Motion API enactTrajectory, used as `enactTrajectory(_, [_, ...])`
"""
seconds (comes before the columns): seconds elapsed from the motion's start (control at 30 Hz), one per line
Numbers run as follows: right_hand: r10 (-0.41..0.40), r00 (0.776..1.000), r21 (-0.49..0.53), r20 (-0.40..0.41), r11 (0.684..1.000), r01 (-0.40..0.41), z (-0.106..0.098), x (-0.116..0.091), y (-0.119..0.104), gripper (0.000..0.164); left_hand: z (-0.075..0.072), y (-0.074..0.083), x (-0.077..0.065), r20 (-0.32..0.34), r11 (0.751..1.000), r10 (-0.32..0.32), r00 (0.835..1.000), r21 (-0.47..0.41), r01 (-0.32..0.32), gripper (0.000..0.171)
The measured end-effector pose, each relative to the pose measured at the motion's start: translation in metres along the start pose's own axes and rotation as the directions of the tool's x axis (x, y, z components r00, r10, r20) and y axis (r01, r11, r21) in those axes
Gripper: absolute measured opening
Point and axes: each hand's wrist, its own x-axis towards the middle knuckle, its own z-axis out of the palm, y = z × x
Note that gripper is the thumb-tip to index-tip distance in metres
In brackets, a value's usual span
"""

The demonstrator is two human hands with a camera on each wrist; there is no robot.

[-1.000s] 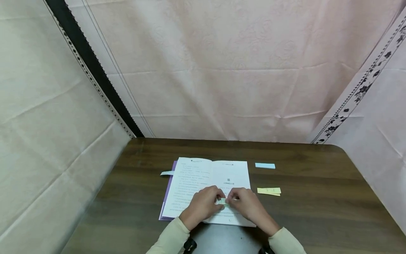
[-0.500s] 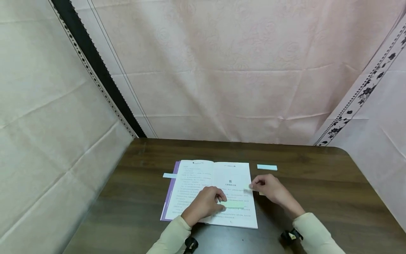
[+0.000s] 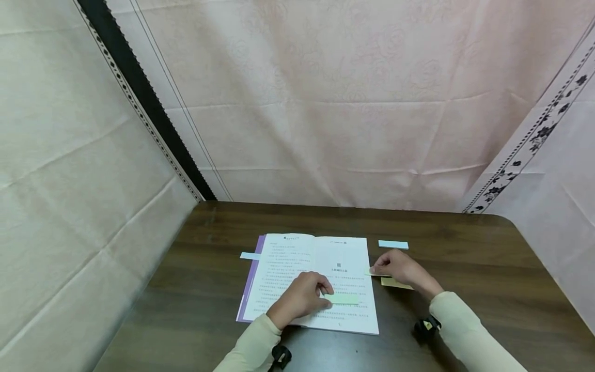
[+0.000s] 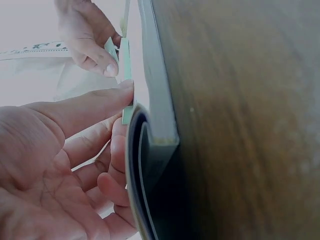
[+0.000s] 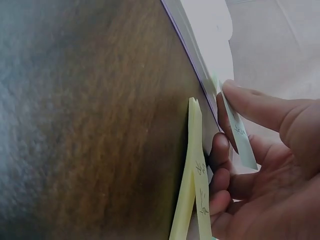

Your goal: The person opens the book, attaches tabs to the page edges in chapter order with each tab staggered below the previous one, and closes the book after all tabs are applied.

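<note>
Landmark: open book (image 3: 341,253), right page.
Pale green paper strip (image 5: 241,137): at the book's right edge, ink marks on it; long axis runs roughly crosswise to that edge.
Right hand (image 3: 405,269): thumb and finger pinch this strip; nearer hand to the book's right edge.
Green sticky-note strip (image 3: 344,299): on the lower half of the book's right page, long axis roughly along the text lines.
Left hand (image 3: 303,297): over the book's lower middle, thumb and forefinger gripping the left end of the green sticky-note strip.
Key relation: pinched strip lies beyond and rightward of the page strip; both roughly parallel.
Yellow strips (image 3: 395,283): just right of the book, close under the right hand.
</note>
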Motion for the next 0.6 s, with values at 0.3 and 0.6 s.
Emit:
enactTrajectory(0.3, [0.044,0.999,-0.047,0.011,0.998,-0.043,0.001,0.007,-0.001,0.031,0.002,0.0,0.002,0.008,1.0,0.004,1.0,-0.011,-0.003,0.017])
enactTrajectory(0.6, [0.09,0.996,-0.082,-0.019,0.992,-0.091,0.005,0.018,-0.006,0.036,-0.001,-0.003,0.003,0.013,1.0,0.027,1.0,0.005,-0.027,0.017])
